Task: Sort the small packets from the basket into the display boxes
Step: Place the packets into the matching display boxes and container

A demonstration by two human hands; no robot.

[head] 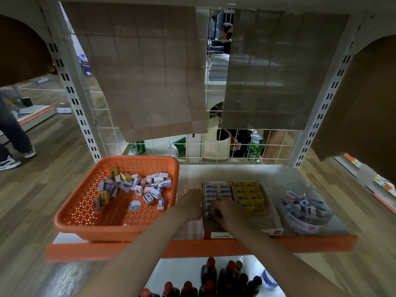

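**Both hands at the blue-and-white display box**

Loose packets (137, 185) lie jumbled in the orange basket (90, 219), long axes pointing every way. The left hand (191, 204) rests curled against the display box (216, 227) wall; its grip cannot be told. The right hand (222, 212) pinches something small, blurred, just below the packed rows (218, 189), whose packets run crosswise.

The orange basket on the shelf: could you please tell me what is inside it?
The orange basket holds loose small packets, white-blue and yellow, plus a round sticker. Its near wall hides the front floor.
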